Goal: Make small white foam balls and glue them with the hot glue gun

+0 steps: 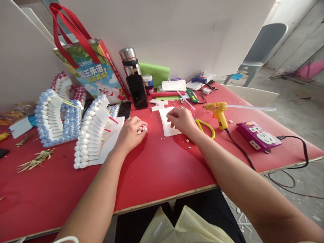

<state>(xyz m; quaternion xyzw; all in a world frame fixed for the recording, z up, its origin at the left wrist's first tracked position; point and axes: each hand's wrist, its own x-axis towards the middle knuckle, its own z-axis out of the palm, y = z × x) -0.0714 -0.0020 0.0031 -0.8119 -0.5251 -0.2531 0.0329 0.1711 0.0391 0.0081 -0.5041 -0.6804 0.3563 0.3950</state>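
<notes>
Holding white bits (142,128) at fingertips of left grip (130,133) on desk (157,168); pressing white sheet (169,131) under curled, narrow right grip (181,119), just right.

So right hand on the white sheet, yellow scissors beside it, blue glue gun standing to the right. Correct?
No: the glue gun is yellow, not blue, as the head view shows. The rest holds: right hand on the white sheet, yellow scissors beside it, gun standing to the right.
</notes>
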